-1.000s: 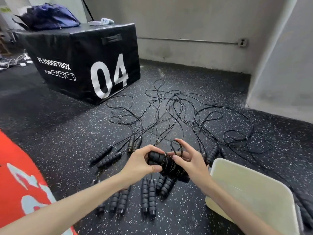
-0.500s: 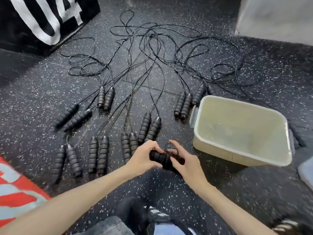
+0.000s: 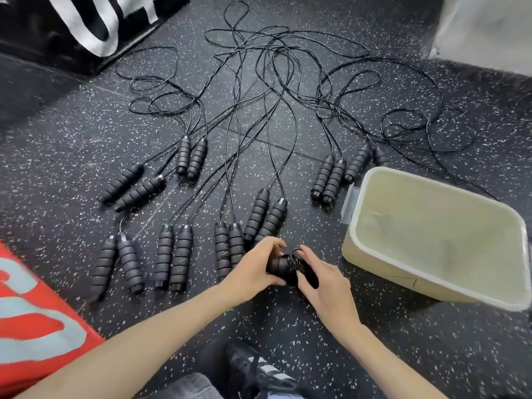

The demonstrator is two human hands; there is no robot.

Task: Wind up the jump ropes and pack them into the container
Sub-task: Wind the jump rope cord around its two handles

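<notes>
Between my hands is a wound jump rope, its thin black cord wrapped round its two ribbed black handles. My left hand grips the left end of the bundle. My right hand holds the right end, fingers curled over the cord. Several more jump ropes lie unwound on the speckled black floor, handles in pairs, cords tangled farther back. A cream plastic container stands to the right of my hands with nothing in it.
A black plyo box with white numbers stands at the back left. A red object with pale lettering fills the lower left. A grey wall rises at the back right. My shoe shows at the bottom.
The view has tilted down and the bundle sits lower and nearer me. Both hands keep hold of it. The whole container is now in view.
</notes>
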